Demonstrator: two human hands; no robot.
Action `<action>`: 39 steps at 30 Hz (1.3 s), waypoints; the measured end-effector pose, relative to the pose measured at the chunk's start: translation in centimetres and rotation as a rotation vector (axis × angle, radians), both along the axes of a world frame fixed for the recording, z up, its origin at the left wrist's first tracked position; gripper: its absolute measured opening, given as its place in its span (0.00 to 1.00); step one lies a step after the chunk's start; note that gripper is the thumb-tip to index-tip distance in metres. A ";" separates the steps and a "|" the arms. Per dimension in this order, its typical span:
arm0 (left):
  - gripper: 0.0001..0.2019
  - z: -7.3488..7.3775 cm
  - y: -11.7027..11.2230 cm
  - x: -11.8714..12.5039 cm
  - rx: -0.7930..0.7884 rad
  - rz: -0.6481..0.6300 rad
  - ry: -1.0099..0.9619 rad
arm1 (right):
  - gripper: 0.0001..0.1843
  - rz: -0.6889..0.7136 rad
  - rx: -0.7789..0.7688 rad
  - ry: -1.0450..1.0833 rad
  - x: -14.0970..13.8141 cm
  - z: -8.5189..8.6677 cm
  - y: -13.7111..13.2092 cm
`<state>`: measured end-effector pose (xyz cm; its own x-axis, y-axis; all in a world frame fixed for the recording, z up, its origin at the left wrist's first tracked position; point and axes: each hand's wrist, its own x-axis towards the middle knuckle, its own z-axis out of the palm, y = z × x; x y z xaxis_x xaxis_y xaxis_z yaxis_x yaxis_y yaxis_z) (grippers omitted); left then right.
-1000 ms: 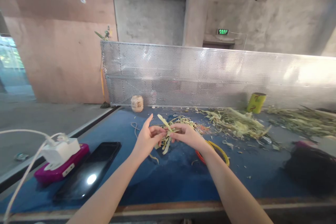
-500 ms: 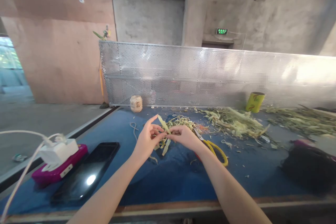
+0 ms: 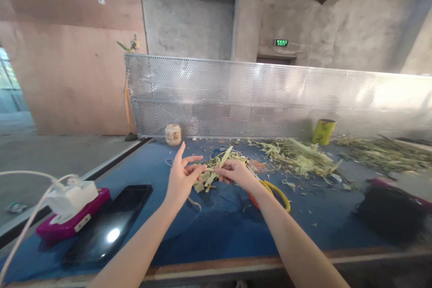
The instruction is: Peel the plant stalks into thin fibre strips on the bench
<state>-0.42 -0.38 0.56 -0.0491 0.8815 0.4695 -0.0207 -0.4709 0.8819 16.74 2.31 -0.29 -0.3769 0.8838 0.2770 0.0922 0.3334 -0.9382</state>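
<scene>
The two hands meet over the middle of the bench. The right hand is closed in a pinch, thumb against fingers, on a pale strip that slants upward from the fingertips. The left hand is partly open, index finger raised, thumb and lower fingers drawn in near the right fingertips; whether it grips the strip cannot be told. Behind and below the fingers lie loose scraps. The right forearm crosses scissors with yellow and red handles. Right: a husk pile, before a yellow can. Left: a phone.
</scene>
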 end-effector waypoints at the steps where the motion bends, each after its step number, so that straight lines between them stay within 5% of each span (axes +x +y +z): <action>1: 0.43 -0.1 0.1 0.0 -0.023 -0.006 -0.011 | 0.18 0.023 -0.026 0.048 -0.1 -0.1 0.1; 5: 0.39 -0.4 0.0 0.2 -0.092 -0.100 0.108 | 0.18 0.071 -0.066 0.191 -0.3 -0.2 0.0; 12: 0.40 -0.9 -0.1 0.0 -0.043 -0.083 0.339 | 0.14 0.006 0.007 0.033 -0.7 0.3 -0.9; 21: 0.42 -0.7 -0.3 0.4 -0.169 -0.257 0.178 | 0.10 0.027 0.060 0.026 -1.1 0.3 -1.1; 27: 0.44 -0.7 -0.3 0.0 -0.265 -0.377 0.258 | 0.13 0.000 0.013 0.045 -0.9 -0.1 -0.6; 39: 0.36 -0.3 -0.7 0.3 -0.155 -0.184 0.259 | 0.20 0.092 -0.068 0.121 -0.9 0.0 -0.6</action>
<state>-0.16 -1.09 0.30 0.2209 0.9263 0.3051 0.1413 -0.3400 0.9298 15.80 1.75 -0.30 -0.4248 0.8654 0.2658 -0.0504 0.2706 -0.9614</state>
